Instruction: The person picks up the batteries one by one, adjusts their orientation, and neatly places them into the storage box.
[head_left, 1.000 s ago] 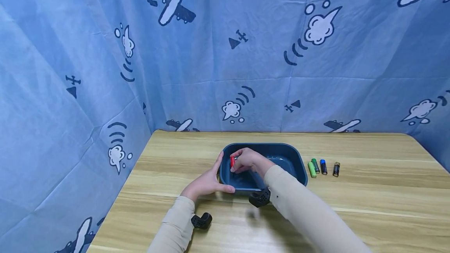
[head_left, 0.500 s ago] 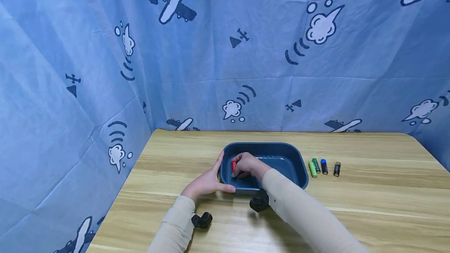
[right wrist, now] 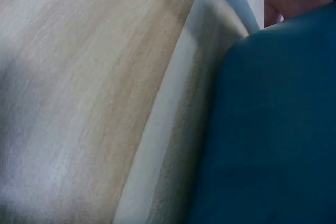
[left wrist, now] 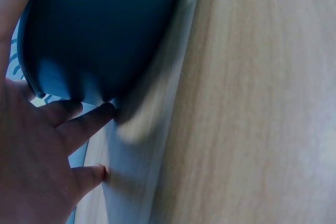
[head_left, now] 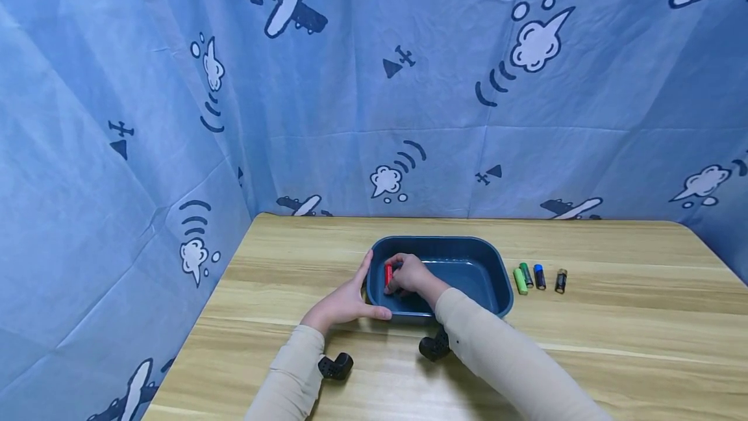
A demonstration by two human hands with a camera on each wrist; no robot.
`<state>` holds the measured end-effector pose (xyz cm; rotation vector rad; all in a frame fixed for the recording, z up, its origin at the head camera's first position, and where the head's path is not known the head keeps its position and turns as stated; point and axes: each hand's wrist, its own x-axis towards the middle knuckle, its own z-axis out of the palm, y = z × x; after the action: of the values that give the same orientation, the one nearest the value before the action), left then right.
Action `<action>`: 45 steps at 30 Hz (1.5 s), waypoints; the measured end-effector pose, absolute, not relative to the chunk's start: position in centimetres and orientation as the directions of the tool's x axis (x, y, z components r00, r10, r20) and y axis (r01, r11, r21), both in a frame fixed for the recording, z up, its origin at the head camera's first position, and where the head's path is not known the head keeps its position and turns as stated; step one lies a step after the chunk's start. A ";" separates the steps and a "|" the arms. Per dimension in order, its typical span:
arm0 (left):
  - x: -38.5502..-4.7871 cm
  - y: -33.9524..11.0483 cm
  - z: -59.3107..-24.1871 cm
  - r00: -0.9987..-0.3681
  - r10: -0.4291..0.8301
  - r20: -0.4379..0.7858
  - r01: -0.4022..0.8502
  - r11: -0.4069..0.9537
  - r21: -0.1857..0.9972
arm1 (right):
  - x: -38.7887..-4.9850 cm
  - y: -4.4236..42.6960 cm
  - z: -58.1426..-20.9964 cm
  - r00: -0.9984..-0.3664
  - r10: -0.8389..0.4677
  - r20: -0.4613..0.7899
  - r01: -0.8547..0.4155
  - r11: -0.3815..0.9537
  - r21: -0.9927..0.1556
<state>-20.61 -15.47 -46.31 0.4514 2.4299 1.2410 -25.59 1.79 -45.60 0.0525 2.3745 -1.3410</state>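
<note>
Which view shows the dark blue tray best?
The head view: it looks into the tray and shows its rim, though the left hand and right hand cover parts. Each wrist view shows only part of its outside, close up.

A tray (head_left: 461,273) with one battery (head_left: 388,275) inside stands on the table (head_left: 643,343), left of four batteries (head_left: 540,277), before a curtain (head_left: 444,96)

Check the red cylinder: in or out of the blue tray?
In: head view shows the right hand pinching the red cylinder inside the blue tray. Floor contact: cannot tell.
</note>
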 end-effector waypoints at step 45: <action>-20.5 -15.5 -46.3 -0.884 0.426 -0.191 0.095 0.565 0.820 | -25.7 1.8 -46.1 -0.920 -0.238 -0.311 0.085 0.654 -0.752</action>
<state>-20.53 -15.53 -46.32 0.4237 2.4327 1.2421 -25.67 1.75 -46.07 -0.1208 2.4898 -1.1599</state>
